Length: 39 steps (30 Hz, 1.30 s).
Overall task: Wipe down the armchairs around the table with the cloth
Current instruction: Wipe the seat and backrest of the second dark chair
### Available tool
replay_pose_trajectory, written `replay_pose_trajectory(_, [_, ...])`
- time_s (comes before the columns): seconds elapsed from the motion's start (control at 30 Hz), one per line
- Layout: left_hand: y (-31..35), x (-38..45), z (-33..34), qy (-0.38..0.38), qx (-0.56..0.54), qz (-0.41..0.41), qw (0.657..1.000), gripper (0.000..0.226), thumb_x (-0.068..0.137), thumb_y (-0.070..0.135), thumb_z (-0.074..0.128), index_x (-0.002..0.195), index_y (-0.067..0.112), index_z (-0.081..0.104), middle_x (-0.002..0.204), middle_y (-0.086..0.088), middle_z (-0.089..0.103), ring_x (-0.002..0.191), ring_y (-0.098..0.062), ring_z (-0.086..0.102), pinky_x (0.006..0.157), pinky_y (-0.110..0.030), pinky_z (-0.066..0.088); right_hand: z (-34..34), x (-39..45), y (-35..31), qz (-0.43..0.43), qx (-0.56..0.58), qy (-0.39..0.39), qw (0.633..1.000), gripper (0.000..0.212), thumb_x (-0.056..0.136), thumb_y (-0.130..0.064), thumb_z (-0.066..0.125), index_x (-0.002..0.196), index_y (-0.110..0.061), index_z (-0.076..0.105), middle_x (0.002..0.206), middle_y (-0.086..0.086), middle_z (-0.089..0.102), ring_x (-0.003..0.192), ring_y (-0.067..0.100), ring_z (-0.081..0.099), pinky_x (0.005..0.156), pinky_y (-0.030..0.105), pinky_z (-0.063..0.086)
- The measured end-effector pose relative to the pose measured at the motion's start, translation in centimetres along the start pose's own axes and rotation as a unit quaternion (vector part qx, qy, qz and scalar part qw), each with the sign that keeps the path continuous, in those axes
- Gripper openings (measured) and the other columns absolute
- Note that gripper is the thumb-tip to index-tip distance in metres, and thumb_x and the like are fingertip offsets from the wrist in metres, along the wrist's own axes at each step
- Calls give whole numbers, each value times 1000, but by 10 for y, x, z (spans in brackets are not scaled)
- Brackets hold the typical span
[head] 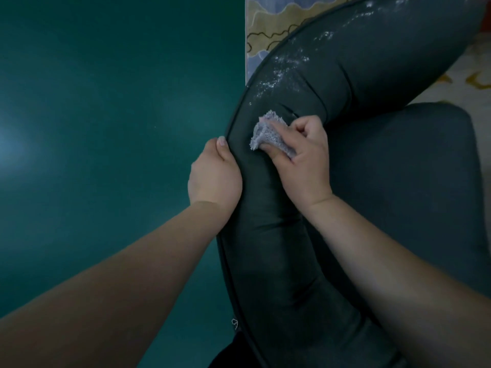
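A dark grey-green armchair (pixel 358 75) with a curved padded backrest fills the right half of the head view. White dust speckles the top of the backrest further along. My right hand (pixel 303 160) grips a bunched pale grey cloth (pixel 268 134) and presses it onto the backrest's inner padding. My left hand (pixel 215 176) grips the backrest's outer edge beside it, thumb on top, fingers hidden behind the rim.
A plain dark green floor (pixel 106 128) covers the left half. A patterned rug (pixel 268 25) in beige and blue lies beyond the chair at the top. The chair's seat cushion (pixel 414 187) is at the right.
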State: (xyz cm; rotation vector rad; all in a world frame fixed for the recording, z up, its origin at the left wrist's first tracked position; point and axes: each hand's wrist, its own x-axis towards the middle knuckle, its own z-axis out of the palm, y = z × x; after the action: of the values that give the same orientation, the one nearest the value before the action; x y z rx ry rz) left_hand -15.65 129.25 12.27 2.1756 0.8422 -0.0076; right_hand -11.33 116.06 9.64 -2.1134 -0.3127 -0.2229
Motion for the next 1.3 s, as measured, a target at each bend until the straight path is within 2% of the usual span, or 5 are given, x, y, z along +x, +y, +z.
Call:
replay_pose_trajectory(0.3, [34, 36, 9, 3, 52, 11, 999, 43, 103, 37, 21, 84, 13, 51, 87, -9, 60, 82, -30, 52, 71, -33, 35, -7, 56, 31, 176, 64, 92, 978, 35, 86, -27, 68, 114, -7, 67, 97, -4, 37, 88, 5, 45, 85, 5, 35])
replay_pose_trajectory(0.67, [29, 37, 14, 35, 66, -8, 997, 44, 101, 40, 22, 65, 21, 39, 65, 2, 48, 70, -31, 50, 65, -36, 37, 2, 45, 45, -29, -25, 51, 998, 42, 85, -25, 66, 126, -24, 58, 93, 2, 34, 85, 16, 42, 83, 19, 39])
replay_pose_trajectory(0.93, [28, 34, 14, 47, 64, -2, 997, 46, 101, 40, 23, 61, 19, 34, 62, -2, 48, 60, -26, 45, 59, -35, 32, 5, 16, 47, 40, 62, 57, 996, 38, 88, -32, 61, 125, -23, 61, 95, -2, 38, 85, 10, 45, 83, 10, 37])
replay_pose_trajectory(1.13, [28, 34, 14, 54, 69, 1, 996, 46, 101, 39, 24, 62, 19, 35, 63, -1, 48, 57, -19, 43, 59, -34, 29, -8, 43, 52, -45, -22, 21, 998, 37, 85, -25, 68, 121, -24, 61, 93, 2, 36, 85, 19, 43, 79, 30, 43])
replay_pose_trajectory(1.3, [27, 33, 14, 58, 68, -3, 996, 46, 101, 39, 24, 61, 19, 33, 63, -1, 47, 59, -24, 42, 60, -35, 30, -3, 34, 53, 23, 24, 75, 997, 40, 84, -19, 69, 123, -24, 61, 94, 2, 36, 86, 9, 42, 86, 12, 37])
